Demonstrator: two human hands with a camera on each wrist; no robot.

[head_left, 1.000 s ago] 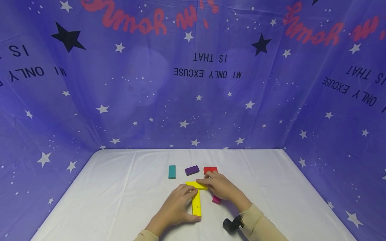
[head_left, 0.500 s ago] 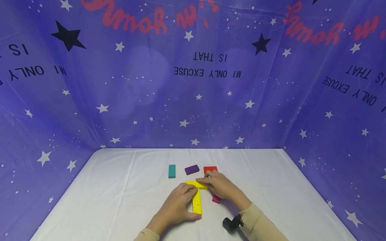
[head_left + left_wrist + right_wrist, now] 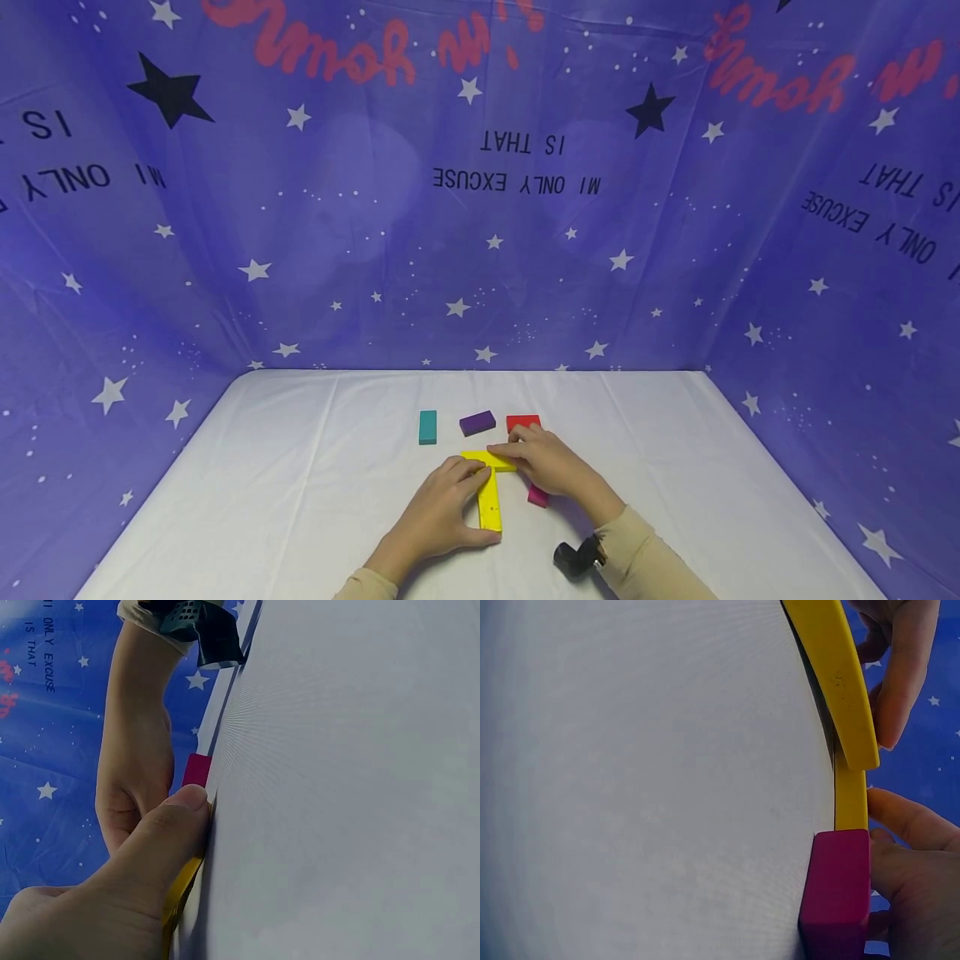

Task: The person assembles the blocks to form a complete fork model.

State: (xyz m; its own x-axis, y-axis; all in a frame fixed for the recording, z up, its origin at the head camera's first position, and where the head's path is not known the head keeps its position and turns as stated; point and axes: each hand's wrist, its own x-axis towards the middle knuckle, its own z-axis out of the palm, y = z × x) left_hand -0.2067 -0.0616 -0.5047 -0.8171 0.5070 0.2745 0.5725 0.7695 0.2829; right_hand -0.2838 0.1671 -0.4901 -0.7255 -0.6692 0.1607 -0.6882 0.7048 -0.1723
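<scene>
Two yellow blocks lie together in a T shape in the head view. My left hand (image 3: 442,508) grips the near yellow block (image 3: 489,504) lengthwise, thumb at its near end and fingers at its far end. My right hand (image 3: 551,462) holds the crosswise yellow block (image 3: 504,461) at its right part, one finger stretched along its far edge; its thumb is hidden in the head view. Beside this hand lies a magenta block (image 3: 836,889), which hides part of the crosswise block in the right wrist view. Just beyond its fingers a red block (image 3: 522,422) is partly covered.
A purple block (image 3: 477,423) and a teal block (image 3: 427,427) lie farther back on the white-covered table (image 3: 300,467). A starred purple cloth (image 3: 480,275) walls the back and both sides. A black camera (image 3: 576,560) is fixed at the right wrist.
The near yellow block has shifted slightly away from me with the left hand's fingers on it. The right hand stays nearly in place.
</scene>
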